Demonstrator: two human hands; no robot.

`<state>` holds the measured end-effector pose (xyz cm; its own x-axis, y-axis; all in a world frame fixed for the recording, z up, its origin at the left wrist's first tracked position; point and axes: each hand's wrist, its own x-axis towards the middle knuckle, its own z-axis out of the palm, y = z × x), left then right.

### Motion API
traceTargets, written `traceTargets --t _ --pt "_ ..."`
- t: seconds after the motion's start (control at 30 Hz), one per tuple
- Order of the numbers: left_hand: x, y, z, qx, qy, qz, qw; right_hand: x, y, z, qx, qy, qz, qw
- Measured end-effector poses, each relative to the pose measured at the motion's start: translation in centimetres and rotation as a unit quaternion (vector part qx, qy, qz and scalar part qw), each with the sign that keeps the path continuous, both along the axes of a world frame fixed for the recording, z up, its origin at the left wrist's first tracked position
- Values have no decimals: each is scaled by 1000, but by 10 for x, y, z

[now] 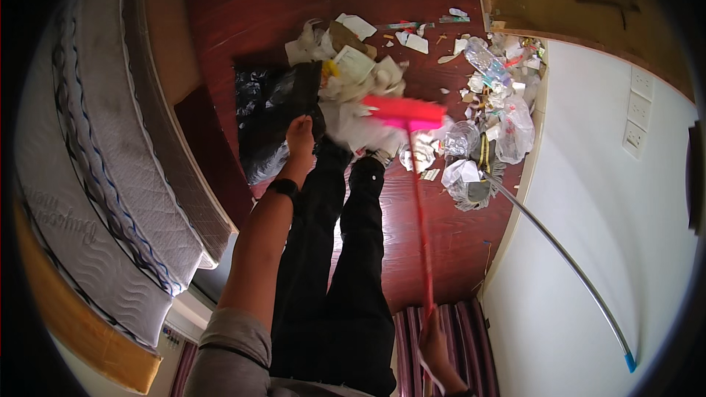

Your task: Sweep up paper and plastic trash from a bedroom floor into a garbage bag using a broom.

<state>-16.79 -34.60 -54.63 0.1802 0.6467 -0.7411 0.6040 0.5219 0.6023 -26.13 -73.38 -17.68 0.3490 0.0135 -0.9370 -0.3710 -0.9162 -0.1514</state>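
Observation:
My left hand (pixel 301 133), with a dark watch on the wrist, grips the edge of a black plastic bag (pixel 262 113) that lies on the floor. My right hand (pixel 434 342) is closed around the red handle (pixel 420 220) of a broom at the lower right. The blurred red and pink broom head (pixel 408 113) is over a heap of crumpled plastic and paper litter (pixel 353 80) beside the bag. Part of the litter is hidden behind the broom head. Some of it lies close to my shoes (pixel 368 168).
More litter (pixel 488 63), with a clear plastic bottle and bags, lies along the white wall (pixel 595 149). A mop (pixel 480 193) rests there, its metal pole (pixel 568 259) slanting to the lower right. Mattresses (pixel 105 176) stand at left; a wooden panel (pixel 584 5) is upper right.

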Motion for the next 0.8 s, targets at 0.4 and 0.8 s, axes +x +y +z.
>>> traceTargets --t 0.4,0.8 --pt "-17 -5 13 -86 -63 -94 990 22 40 26 109 81 55 989" --pt "-45 24 35 -19 -58 -329 942 48 74 -14 196 188 42 961"
